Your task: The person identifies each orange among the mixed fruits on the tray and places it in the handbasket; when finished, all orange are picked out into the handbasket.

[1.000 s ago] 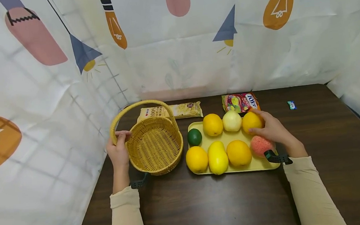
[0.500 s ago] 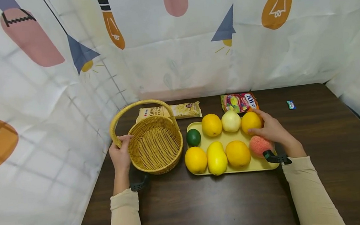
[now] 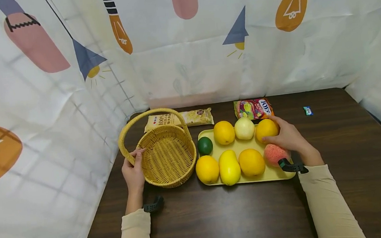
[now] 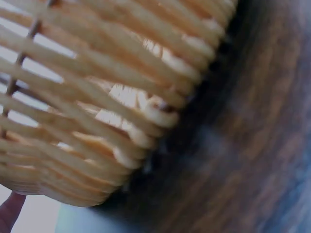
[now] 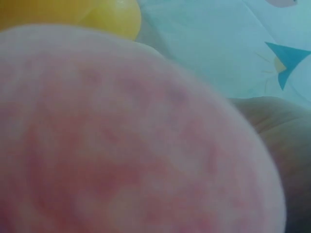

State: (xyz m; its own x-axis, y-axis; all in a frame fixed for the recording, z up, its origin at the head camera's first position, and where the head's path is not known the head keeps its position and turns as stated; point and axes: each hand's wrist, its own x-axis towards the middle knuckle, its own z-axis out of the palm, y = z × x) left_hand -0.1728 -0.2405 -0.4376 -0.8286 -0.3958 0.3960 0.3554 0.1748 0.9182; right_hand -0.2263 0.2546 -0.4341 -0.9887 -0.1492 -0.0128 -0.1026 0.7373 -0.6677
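Note:
My left hand [image 3: 134, 173] grips the wicker basket [image 3: 168, 157] at its left side, where the arched handle meets the rim. The basket is empty; its woven wall [image 4: 92, 92] fills much of the left wrist view above the dark tabletop. My right hand [image 3: 287, 137] curls round an orange [image 3: 266, 128] at the back right corner of the yellow tray [image 3: 273, 175]. Just in front of that hand lies a pinkish-red peach [image 3: 276, 154], which covers most of the right wrist view and hides the fingers there.
Also on the tray are several oranges, including one at the front left [image 3: 207, 169], a pale round fruit [image 3: 244, 128], a yellow elongated fruit [image 3: 230, 167] and a dark green fruit [image 3: 205, 145]. Behind stand a noodle packet [image 3: 193, 117], a candy bag [image 3: 253, 109] and a small wrapper [image 3: 308, 111].
The basket has shifted slightly right and nearer to me, with my left hand lower on its handle side. My right hand stays on the orange.

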